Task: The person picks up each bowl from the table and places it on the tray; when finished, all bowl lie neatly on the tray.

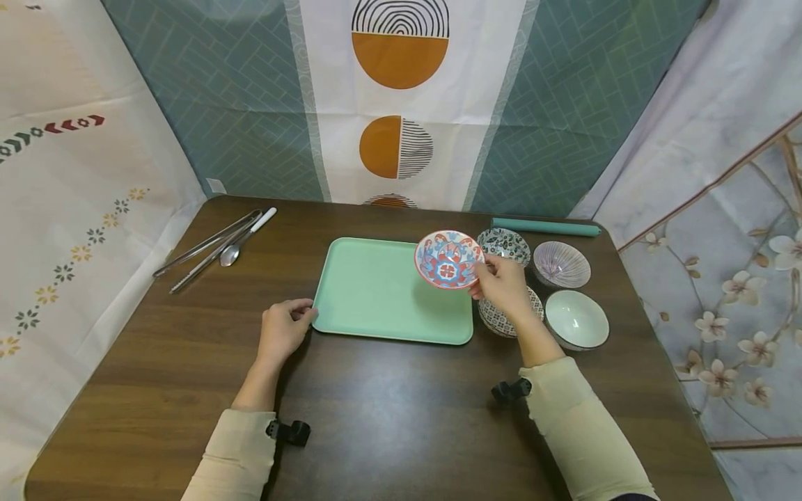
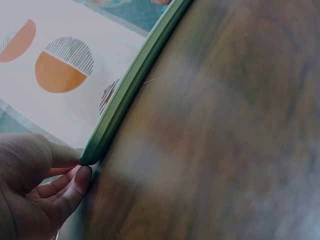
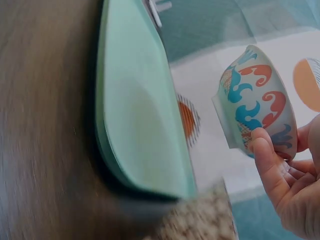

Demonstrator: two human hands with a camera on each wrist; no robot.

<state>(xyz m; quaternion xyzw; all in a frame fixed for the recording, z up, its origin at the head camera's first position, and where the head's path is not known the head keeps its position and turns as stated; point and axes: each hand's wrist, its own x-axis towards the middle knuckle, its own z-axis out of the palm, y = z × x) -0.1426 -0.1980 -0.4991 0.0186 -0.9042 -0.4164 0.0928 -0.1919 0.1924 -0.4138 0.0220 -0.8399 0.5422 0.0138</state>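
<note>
A bowl with a red and blue pattern point(image 1: 447, 259) is held up over the right end of a mint green tray point(image 1: 388, 292). My right hand point(image 1: 501, 285) grips the bowl by its right side; in the right wrist view the thumb lies on the patterned outer wall of the bowl point(image 3: 257, 102), and its foot ring faces the tray point(image 3: 137, 100). At the tray's left edge, my left hand point(image 1: 285, 330) pinches the rim between thumb and fingers, as the left wrist view shows at the tray's corner point(image 2: 107, 125).
Right of the tray stand a dark-patterned bowl point(image 1: 503, 245), a purple-streaked bowl point(image 1: 562, 264), a pale green bowl point(image 1: 576, 319) and a lattice-patterned bowl point(image 1: 501, 321). A teal roll point(image 1: 545, 227) lies behind them. Tongs point(image 1: 209, 242) and a spoon point(image 1: 230, 255) lie at the back left.
</note>
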